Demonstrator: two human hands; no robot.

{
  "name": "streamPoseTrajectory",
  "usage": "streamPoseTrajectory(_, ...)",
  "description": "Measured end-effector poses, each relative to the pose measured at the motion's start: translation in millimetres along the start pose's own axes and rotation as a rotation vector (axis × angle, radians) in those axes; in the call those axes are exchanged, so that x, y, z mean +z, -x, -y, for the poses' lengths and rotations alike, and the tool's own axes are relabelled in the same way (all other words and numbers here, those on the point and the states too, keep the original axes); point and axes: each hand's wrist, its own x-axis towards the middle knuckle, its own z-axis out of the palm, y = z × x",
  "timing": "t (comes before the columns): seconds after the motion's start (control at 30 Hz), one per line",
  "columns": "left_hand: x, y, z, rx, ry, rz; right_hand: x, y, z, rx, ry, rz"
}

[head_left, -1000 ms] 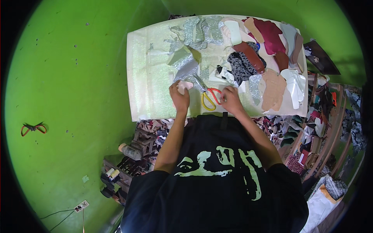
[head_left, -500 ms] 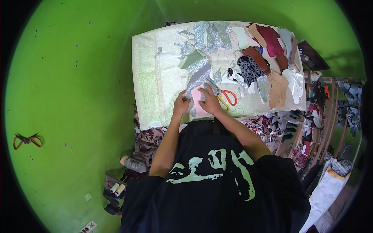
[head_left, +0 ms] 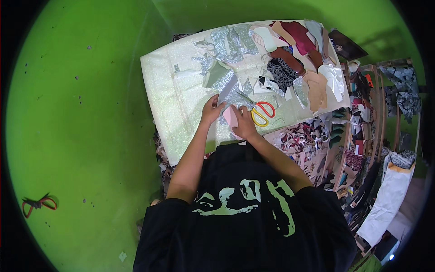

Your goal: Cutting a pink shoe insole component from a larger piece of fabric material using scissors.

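My right hand [head_left: 244, 124] grips a pink rounded piece [head_left: 230, 116], shaped like a shoe insole, with its fingers along the piece's right side. To its left, my left hand [head_left: 211, 110] has thumb and fingers closed at the lower end of a silver glitter sheet [head_left: 228, 89], whose grey folded strip runs up and to the right. Only a small gap separates the two hands. Just right of my right hand lie scissors [head_left: 259, 111] with one red and one yellow handle loop, blades pointing up-left. What lies under my palms is hidden.
The table's pale glittery cover [head_left: 167, 99] carries silver scraps [head_left: 229, 43] at the back. Brown, maroon and white cut pieces [head_left: 316, 88] and a black-and-white patterned bundle [head_left: 283, 75] lie right. Scraps [head_left: 301, 145] and a wooden rack [head_left: 348, 131] stand below. Shears [head_left: 39, 204] hang on the green wall.
The view has turned, so the table appears tilted. The pink piece has swung to lean up-left, and my right hand has shifted down slightly relative to it. The grey strip shows narrower.
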Motion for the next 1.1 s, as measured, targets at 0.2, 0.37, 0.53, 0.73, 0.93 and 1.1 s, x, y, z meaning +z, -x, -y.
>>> streamPoseTrajectory(0.2,-8.6,-35.3,-49.1,-0.386,0.96,0.176,-1.1,1.8,-7.1,0.102,0.112,0.076)
streamPoseTrajectory(0.37,-23.6,-55.7,2.0,-0.425,1.093,0.115,-7.5,-3.2,3.4,-0.007,0.245,0.186)
streamPoseTrajectory(0.53,-39.9,-59.1,5.2,-0.342,1.508,-0.216,-26.3,-11.9,-4.4,-0.017,0.196,0.332)
streamPoseTrajectory(0.73,-79.6,-52.4,19.1,-0.236,1.302,-0.331,-46.2,-31.2,10.7,0.013,0.209,0.472)
streamPoseTrajectory(0.93,-86.2,-32.0,64.3,-0.157,0.717,-0.55,-20.7,-49.7,4.0,-0.074,-0.091,0.439)
streamPoseTrajectory(1.1,-77.5,0.8,89.9,-0.161,0.507,-0.717,-0.1,-52.9,-4.2,-0.002,-0.632,0.39)
